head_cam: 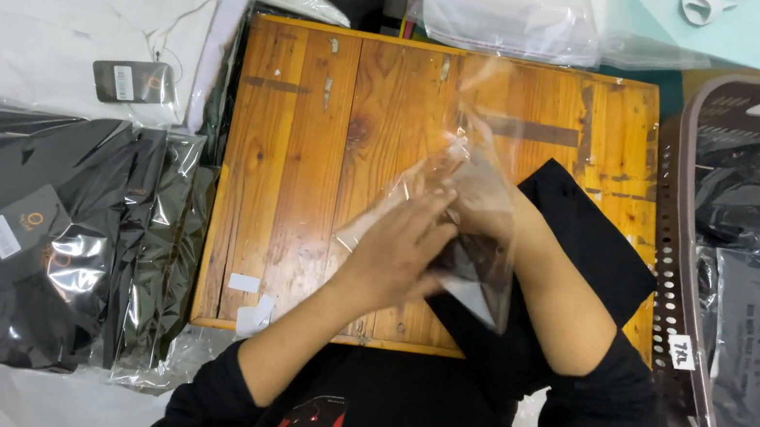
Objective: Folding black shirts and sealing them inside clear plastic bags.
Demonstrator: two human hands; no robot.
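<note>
Pinching a clear plastic bag [464,171], both hands' grips close on it: left hand [400,250], right hand [480,197].

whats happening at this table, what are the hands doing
A person works over a wooden board. Both hands are on a clear plastic bag: the left hand presses on its near end, while the right hand shows through the film, seemingly inside it. A black garment lies under the right forearm. Bagged clothes are stacked at left, and a brown basket stands at right.
</note>
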